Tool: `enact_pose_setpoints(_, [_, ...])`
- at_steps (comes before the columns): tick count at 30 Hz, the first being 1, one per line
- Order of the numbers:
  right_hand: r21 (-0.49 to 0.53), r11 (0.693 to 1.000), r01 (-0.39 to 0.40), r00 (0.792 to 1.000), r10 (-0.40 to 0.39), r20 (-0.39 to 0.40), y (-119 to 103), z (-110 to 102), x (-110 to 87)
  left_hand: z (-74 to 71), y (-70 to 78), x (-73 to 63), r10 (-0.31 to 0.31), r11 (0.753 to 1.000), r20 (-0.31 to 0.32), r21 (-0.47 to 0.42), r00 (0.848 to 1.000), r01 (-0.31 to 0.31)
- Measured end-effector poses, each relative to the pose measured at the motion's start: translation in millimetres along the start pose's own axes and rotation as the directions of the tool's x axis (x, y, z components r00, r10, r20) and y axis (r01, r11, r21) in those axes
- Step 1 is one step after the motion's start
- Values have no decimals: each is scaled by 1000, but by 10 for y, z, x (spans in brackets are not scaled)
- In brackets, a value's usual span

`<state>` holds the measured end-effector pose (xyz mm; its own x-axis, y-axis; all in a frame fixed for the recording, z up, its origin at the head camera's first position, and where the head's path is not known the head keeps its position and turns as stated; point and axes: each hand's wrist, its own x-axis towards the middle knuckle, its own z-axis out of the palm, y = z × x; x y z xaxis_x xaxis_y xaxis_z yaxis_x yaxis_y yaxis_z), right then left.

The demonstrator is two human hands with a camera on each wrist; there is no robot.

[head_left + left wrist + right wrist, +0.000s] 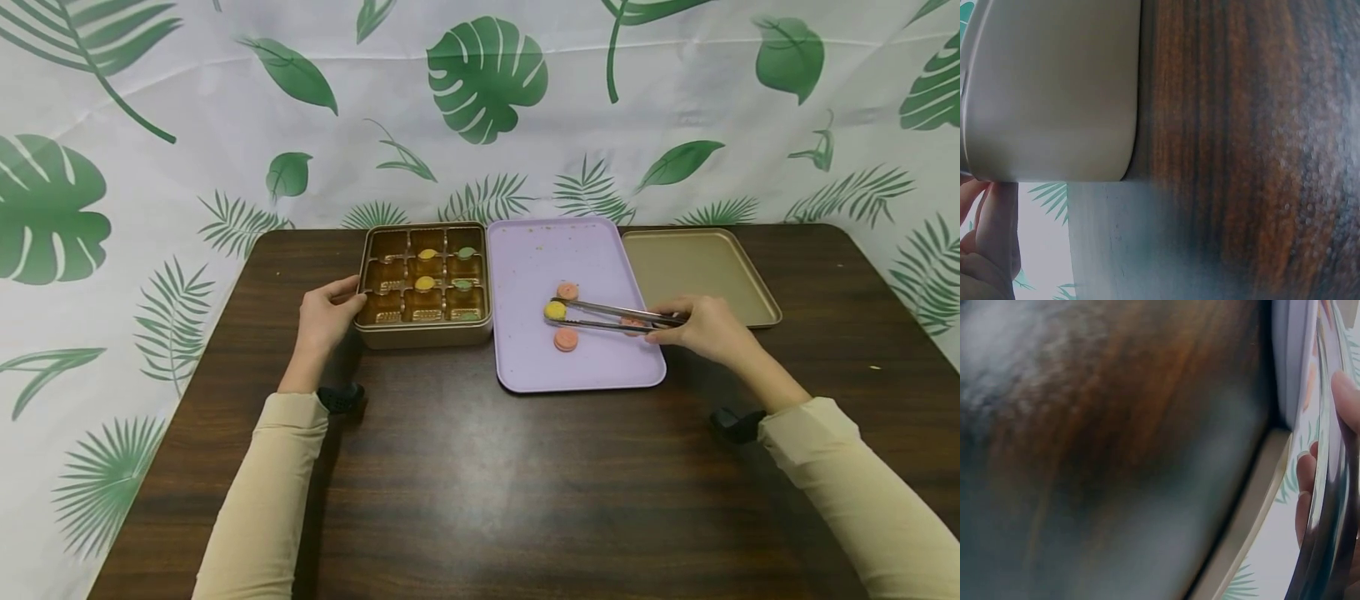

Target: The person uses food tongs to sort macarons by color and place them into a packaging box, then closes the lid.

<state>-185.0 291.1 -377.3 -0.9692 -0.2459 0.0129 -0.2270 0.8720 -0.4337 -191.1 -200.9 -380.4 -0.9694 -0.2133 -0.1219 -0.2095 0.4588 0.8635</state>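
Note:
In the head view, my right hand (701, 327) grips metal tongs (611, 309) over the lilac tray (525, 367). The tongs' tips stand on either side of a yellow macaron (555, 311). Pink macarons lie close by, one behind (567, 291), one in front (566, 339) and another partly hidden by the tongs. My left hand (327, 317) rests against the left side of a gold tin (423, 336), its fingers fairly straight. A divided insert in the tin holds yellow macarons (425, 283) in the middle column and green ones (467, 252) in the right column.
A flat gold lid (697, 267) lies right of the tray, near the back edge of the dark wooden table (480, 483). Crumbs dot the tray's far end. A leaf-patterned cloth (480, 167) hangs behind the table.

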Motion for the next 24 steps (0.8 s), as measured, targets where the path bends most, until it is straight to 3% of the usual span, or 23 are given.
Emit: enact_pose_setpoints(24, [-2, 1000, -17, 1000, 17, -8, -28, -39, -23, -6, -2, 7, -1, 1000, 1, 4, 1000, 1])
